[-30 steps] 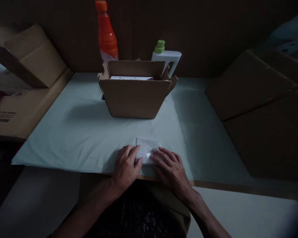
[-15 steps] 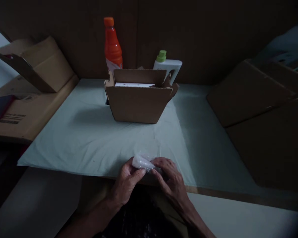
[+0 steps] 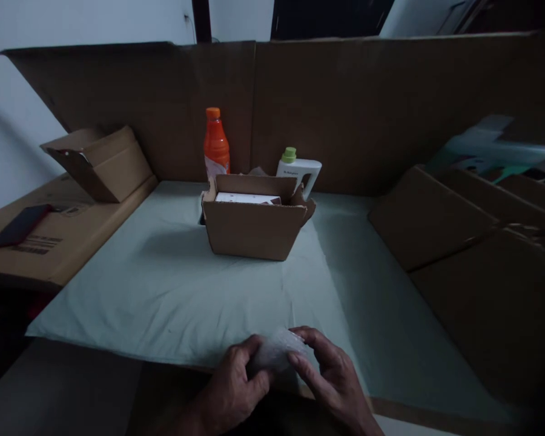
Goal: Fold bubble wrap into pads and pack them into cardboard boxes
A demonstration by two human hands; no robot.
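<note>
At the cloth's (image 3: 172,297) near edge: bubble wrap (image 3: 279,350) between left hand (image 3: 237,384) and right hand (image 3: 335,376), both sets of fingers grasping it. Probably mid-manipulation; next move needs a steady two-handed grip.

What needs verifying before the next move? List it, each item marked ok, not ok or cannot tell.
1. Left hand on the bubble wrap: ok, thumb and fingers hold it.
2. Right hand on the bubble wrap: ok, thumb and fingertips are at its edge.
3. What lies inside the wrap, if anything: cannot tell.
4. Middle carton upright and open on top: ok.
5. Spare room in that carton: cannot tell; a white item shows at the opening.
6. Orange bottle and white bottle upright behind the carton: ok.
</note>
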